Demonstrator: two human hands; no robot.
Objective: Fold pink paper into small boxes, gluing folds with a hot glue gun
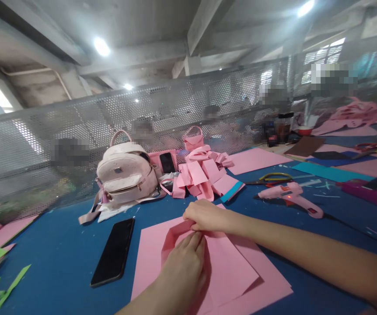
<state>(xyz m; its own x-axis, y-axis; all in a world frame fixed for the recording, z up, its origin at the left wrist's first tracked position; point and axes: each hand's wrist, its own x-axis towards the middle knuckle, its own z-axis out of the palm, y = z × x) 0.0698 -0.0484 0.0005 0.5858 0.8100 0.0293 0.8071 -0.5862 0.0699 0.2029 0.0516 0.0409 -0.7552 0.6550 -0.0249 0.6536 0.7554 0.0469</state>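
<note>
In the head view, my right hand point(204, 215) is curled over the far edge of a folded piece of pink paper point(231, 267), gripping it. My left hand point(186, 262) bends over the raised fold nearer to me, its fingers together and pressed on the paper close to the right fingertips. The fold stands up in a loop on the left side, and its inside is partly hidden by my hands. Beneath lies a larger pink sheet point(147, 253), flat on the blue table point(60, 253).
A black phone point(113, 253) lies left of the sheets. Behind stand a pale backpack point(126, 173) and a heap of pink paper pieces point(197, 175). A pink glue gun point(290, 197) and scissors point(272, 178) lie right. Green paper strips point(13, 284) lie far left. A perforated metal screen point(175, 105) runs behind.
</note>
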